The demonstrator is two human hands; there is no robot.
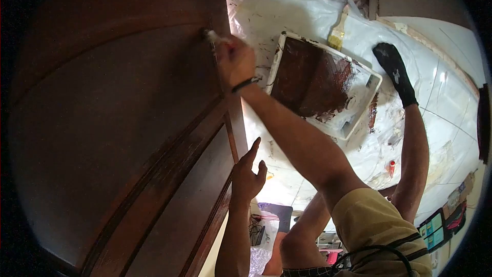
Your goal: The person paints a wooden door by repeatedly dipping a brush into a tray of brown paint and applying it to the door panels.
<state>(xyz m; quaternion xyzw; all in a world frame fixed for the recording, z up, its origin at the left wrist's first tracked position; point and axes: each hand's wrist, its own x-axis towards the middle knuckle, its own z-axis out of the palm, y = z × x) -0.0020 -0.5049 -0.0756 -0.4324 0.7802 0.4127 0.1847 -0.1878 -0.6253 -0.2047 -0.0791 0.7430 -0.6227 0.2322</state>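
Note:
My right hand [236, 62], with a dark band at the wrist, is closed around what looks like a small paintbrush [210, 34]. Its pale end meets the dark brown panelled door [118, 102] near the door's edge, and a bit of red shows between the fingers; the rest is hidden and blurred. Lower down, my left hand [249, 177] holds nothing, its thumb and forefinger apart, close beside the door's edge. Right of my right hand, a white tray [376, 84] contains dark brown paint or stain [310, 79], with a pale patch at one end.
Brown-smeared plastic sheeting [277, 0] covers part of the white tiled floor [448, 92]. Beyond the tray lies a wide paintbrush [337, 33] with yellowish bristles. My foot in a black sock [395, 72] rests nearby. A small red object [392, 168] lies on the floor.

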